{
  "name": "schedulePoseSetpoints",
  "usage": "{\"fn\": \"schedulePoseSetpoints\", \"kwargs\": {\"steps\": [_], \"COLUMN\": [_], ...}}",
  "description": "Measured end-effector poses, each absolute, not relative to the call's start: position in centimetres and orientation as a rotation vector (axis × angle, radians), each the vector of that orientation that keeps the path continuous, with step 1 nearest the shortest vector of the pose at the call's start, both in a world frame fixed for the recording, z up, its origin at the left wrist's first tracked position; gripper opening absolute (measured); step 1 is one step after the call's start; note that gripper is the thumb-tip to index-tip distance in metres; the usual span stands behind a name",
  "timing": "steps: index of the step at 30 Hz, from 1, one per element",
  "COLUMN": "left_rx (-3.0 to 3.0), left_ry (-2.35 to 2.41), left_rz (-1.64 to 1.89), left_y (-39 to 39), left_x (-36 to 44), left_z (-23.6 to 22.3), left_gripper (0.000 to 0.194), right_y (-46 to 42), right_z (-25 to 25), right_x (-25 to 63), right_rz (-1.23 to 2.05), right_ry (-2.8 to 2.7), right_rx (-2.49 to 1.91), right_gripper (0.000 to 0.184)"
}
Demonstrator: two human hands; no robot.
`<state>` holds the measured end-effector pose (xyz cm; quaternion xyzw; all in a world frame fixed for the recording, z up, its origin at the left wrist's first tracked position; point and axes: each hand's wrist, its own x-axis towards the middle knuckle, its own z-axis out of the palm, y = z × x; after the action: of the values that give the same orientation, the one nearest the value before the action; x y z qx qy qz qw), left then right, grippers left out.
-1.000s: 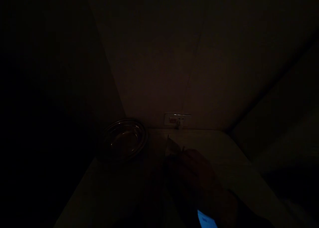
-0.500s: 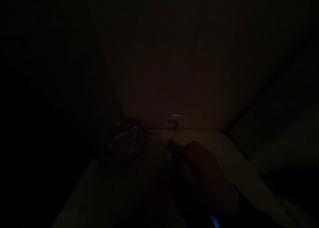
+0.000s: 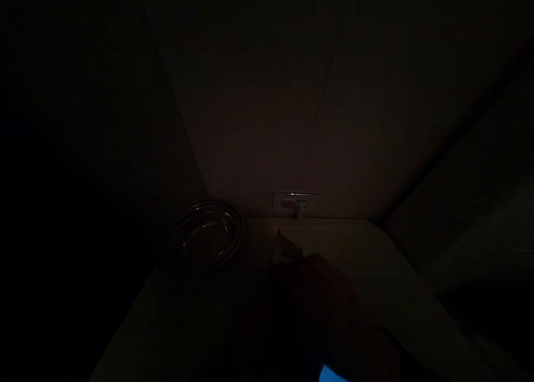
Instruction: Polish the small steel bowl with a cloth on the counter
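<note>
The scene is very dark. My right hand (image 3: 334,293) reaches forward over a pale table (image 3: 387,254), its fingers closed around a small crinkled packet-like thing (image 3: 286,251) that I cannot identify. A round metal plate (image 3: 206,236) lies to the left of the hand, apart from it. My left hand does not show.
A wall socket plate (image 3: 294,202) sits on the wall just behind the table. A blue glow (image 3: 331,375) shows at the bottom edge below my wrist. Walls close in at the back and left; the table's right edge falls into shadow.
My right hand has turned the small thing it holds, so its pale crinkled face shows again instead of a thin edge. The blue glow has shifted left along the bottom edge.
</note>
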<state>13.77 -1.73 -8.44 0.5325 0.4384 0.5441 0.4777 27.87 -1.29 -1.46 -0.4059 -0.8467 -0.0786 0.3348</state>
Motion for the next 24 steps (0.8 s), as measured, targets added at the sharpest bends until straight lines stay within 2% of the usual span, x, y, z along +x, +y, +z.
{"fn": "schedulePoseSetpoints", "kwargs": {"steps": [6, 11, 16, 21, 24], "left_rx": [1.319, 1.322, 1.323, 1.308, 1.301], "left_ry": [1.079, 1.094, 1.081, 1.086, 1.081], "left_rz": [1.332, 1.341, 1.339, 1.340, 1.344], "left_y": [-1.98, -1.78, -1.72, -1.86, -2.04], "left_x": [13.87, 13.72, 13.69, 13.77, 13.73], "left_z": [-8.44, -8.42, -8.74, -8.69, -8.75], "left_gripper": [0.027, 0.027, 0.027, 0.027, 0.027], "right_y": [-0.99, -1.46, -1.00, -1.09, -0.88], "right_z": [-1.26, -1.29, -1.28, -1.12, -1.31], "right_x": [28.39, 27.99, 28.47, 28.35, 28.44], "right_rz": [-0.137, -0.096, -0.081, -0.100, -0.108], "right_ry": [-2.140, -2.226, -2.128, -2.211, -2.173], "right_rx": [-1.263, -1.061, -1.279, -1.149, -1.249], "right_gripper": [0.021, 0.019, 0.016, 0.015, 0.016]}}
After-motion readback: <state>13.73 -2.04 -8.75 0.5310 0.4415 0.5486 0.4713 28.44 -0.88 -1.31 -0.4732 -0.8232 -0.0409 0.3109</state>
